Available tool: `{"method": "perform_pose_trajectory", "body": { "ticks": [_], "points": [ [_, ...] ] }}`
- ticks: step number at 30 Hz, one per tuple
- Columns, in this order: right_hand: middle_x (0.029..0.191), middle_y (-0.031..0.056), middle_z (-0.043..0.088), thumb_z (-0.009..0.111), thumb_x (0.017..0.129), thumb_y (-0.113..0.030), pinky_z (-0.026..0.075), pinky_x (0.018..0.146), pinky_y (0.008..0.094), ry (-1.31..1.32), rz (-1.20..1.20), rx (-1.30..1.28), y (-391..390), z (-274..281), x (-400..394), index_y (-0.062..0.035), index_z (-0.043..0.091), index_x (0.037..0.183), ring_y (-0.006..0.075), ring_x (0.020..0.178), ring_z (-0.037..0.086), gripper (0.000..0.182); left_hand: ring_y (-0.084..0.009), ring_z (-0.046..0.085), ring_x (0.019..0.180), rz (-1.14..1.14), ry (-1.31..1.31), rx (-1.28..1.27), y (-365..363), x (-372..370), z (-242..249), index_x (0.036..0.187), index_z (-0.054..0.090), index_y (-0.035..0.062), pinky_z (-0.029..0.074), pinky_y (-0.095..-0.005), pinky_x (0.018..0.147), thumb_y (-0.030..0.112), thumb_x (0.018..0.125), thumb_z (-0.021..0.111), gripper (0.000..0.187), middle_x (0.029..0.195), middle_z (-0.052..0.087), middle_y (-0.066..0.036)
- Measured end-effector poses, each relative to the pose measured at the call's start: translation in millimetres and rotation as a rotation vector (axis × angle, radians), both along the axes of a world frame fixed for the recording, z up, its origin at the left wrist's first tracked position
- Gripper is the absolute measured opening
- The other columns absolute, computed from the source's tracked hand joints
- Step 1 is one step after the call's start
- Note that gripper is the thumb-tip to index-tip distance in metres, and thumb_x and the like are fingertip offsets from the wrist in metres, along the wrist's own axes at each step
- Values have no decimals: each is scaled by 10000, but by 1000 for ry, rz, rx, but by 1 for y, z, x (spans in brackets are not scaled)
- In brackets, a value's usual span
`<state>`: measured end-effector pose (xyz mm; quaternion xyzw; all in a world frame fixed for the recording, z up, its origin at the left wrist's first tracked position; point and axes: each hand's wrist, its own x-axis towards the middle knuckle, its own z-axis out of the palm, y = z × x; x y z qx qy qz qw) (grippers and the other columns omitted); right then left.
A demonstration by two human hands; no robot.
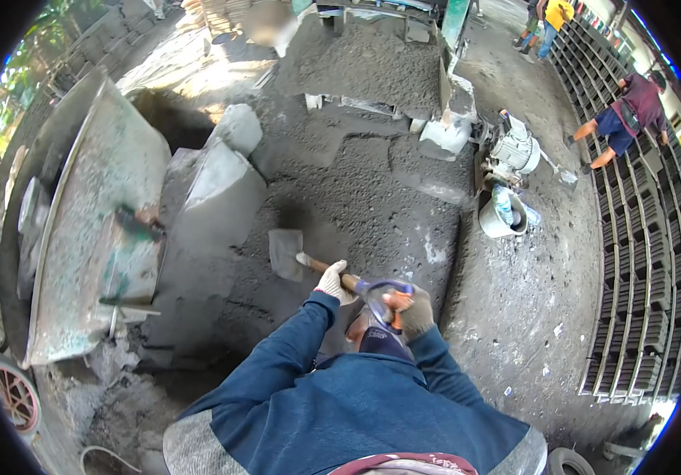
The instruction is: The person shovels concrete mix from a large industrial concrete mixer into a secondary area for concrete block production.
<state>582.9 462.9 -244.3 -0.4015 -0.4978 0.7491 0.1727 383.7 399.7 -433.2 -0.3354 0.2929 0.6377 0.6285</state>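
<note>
I hold a shovel (pixel 286 254) in both gloved hands, its flat grey blade over the dark, loose gravelly material (pixel 328 210) in front of me. My left hand (pixel 335 283), in a whitish knit glove, is wrapped round the wooden shaft between the blade and the handle. Closed at the purple and orange D-shaped handle, my right hand (pixel 414 310) wears a greyer glove. The shaft slants from the blade at the left up to the handle at the right.
On the left a large tilted metal trough (pixel 107 214) stands by spoked wheels (pixel 14 400). A motor (pixel 514 152) and a bucket (pixel 503 220) sit right of the pit. A heap of grey material (pixel 364 67) lies ahead. Block racks (pixel 633 261) line the right, where a person (pixel 631 115) bends.
</note>
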Motion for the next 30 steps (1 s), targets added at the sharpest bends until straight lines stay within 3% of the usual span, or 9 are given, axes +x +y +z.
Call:
{"method": "perform_pose_trajectory", "body": {
  "ticks": [4,7,18,19,22,23,26,28,30],
  "points": [
    [754,97,639,672,901,-139,573,590,378,69,-347,-390,35,-55,17,-17,631,867,245,618,651,133,-343,595,820,102,42,30,76,5,8,1015,490,-21,564,-513,805,231,939,605,287,892,563,-195],
    [751,128,622,642,913,-128,589,695,474,25,-464,-668,52,-105,-1,-33,607,874,302,687,664,108,-293,579,624,-127,363,-57,123,-9,-48,900,550,25,596,-465,627,165,914,616,155,736,547,-136],
    [785,110,620,643,876,-96,570,799,481,208,-709,-823,119,-208,-204,-33,581,921,300,732,646,99,-286,601,652,-457,422,25,241,-208,-152,845,587,38,596,-481,709,100,869,612,72,716,574,-134],
    [789,111,616,651,856,-84,575,785,488,220,-681,-839,135,-214,-236,-35,579,910,311,730,644,102,-291,605,663,-676,555,92,256,-245,-164,849,585,24,592,-476,732,104,875,589,84,721,580,-140],
    [816,123,625,692,817,-92,578,800,464,196,-746,-850,187,-214,-329,-26,615,969,301,766,657,182,-289,613,636,-696,438,55,314,-326,-145,832,576,17,581,-469,706,114,875,580,105,695,579,-125],
    [836,125,639,716,805,-119,574,801,431,-195,-309,-117,218,-163,-353,-20,630,1009,282,789,664,242,-287,614,626,-785,502,-44,341,-353,-108,824,571,22,579,-467,698,114,875,582,106,683,573,-120],
    [904,104,705,652,876,-145,575,717,398,-310,-218,263,230,-292,-400,-40,658,1065,266,831,710,216,-274,606,608,-776,489,-130,396,-422,-155,839,553,50,590,-448,692,119,902,606,107,703,574,-104],
    [913,105,700,660,881,-159,567,715,393,-215,-328,-27,216,-364,-397,-48,657,1069,265,830,700,218,-281,608,635,-766,611,51,396,-440,-219,880,559,52,590,-489,723,140,913,631,118,733,575,-101],
    [885,89,678,657,897,-154,553,699,386,35,-512,-480,208,-376,-388,-48,649,1054,253,803,678,189,-279,589,665,-573,345,-146,397,-434,-223,923,583,75,567,-560,767,132,899,667,104,763,568,-101]
  ]
}}
